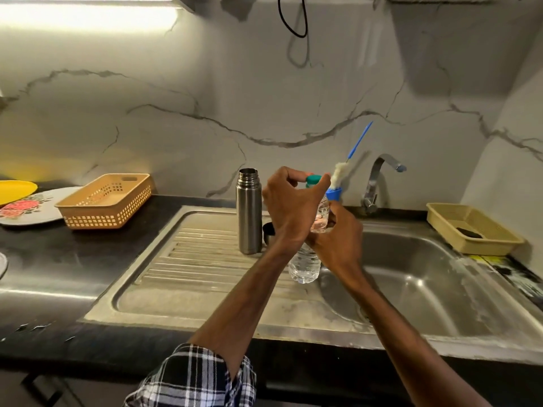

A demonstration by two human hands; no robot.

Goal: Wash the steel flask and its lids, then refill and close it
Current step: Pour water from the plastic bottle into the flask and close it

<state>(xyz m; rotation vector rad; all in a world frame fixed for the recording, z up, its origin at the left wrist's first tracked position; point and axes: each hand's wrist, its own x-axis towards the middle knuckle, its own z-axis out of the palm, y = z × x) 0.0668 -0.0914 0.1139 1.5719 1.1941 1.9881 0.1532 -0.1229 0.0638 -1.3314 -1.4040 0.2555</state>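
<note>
The steel flask (249, 211) stands upright and uncapped on the sink's drainboard (188, 259). A dark lid (269, 236) lies just right of its base, partly hidden by my left wrist. My left hand (289, 205) pinches the teal cap (312, 180) on top of a clear plastic water bottle (305, 264). My right hand (338, 233) grips the bottle's middle. Behind the bottle a bottle brush (340, 174) with white bristles and a blue handle stands up from a blue holder.
The sink basin (426, 277) lies to the right under the tap (382, 183). A yellow tray (473, 230) with a dark scrubber sits at far right. An orange basket (108, 201), a floral plate (26, 208) and a yellow plate (14, 190) stand on the left counter.
</note>
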